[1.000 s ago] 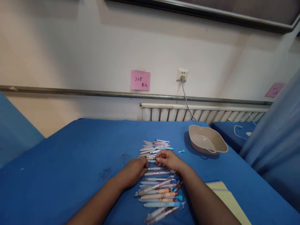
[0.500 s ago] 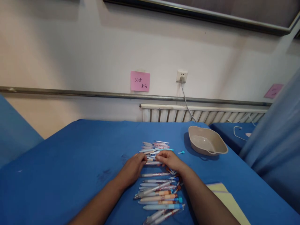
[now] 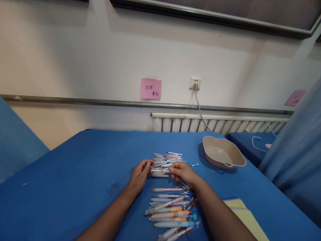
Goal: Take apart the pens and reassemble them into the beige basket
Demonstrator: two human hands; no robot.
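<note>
A light pen with reddish print (image 3: pixel 159 170) lies level between my two hands, just above other pens. My left hand (image 3: pixel 139 174) has thumb and fingers closed at its left end. On its right end, my right hand (image 3: pixel 184 173) closes in a pinch. Right below is another pale pen (image 3: pixel 159 175). Beyond the hands lies a heap of pens and thin parts (image 3: pixel 173 156). Nearer to me, a column of assembled-looking pens (image 3: pixel 173 213) in white, peach and light blue lies crosswise. Small orange and blue pen parts (image 3: pixel 192 203) sit by my right forearm, partly hidden.
A beige plastic basin (image 3: pixel 237 157) stands at the back right of the blue-covered table (image 3: pixel 100 157). A small blue-topped piece (image 3: pixel 195 164) lies left of it. Yellow paper (image 3: pixel 244 214) is under my right forearm. Blue curtains (image 3: pixel 293 144) hang at the sides.
My left hand has shifted slightly left and turned, and its fingers have opened away from the pens' middle. The printed pen now shows between both hands. The camera view has tilted slightly.
</note>
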